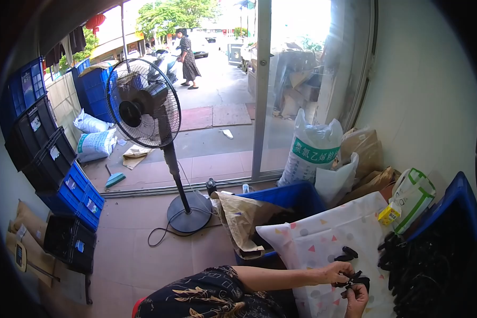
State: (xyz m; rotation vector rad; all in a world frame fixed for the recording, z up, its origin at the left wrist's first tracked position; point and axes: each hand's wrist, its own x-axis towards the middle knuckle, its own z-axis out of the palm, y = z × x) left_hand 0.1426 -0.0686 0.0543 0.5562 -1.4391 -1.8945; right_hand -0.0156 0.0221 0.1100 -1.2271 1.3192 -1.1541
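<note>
Over patterned cloth (323, 238), left hand (338, 272) and right hand (357, 300) pinch a black part (361, 279) between them.

The left forearm (281, 277) is bare and reaches almost level across the lower part of the view, toward the right. The left wrist (315, 275) looks nearly straight, and the left hand (337, 272) has its fingers bent in a pinch. The right hand (357, 301) rises from the lower edge, fingers curled and tips turned up toward the left hand. The 2 hands sit close together, the left slightly higher; the right forearm is out of view.
</note>
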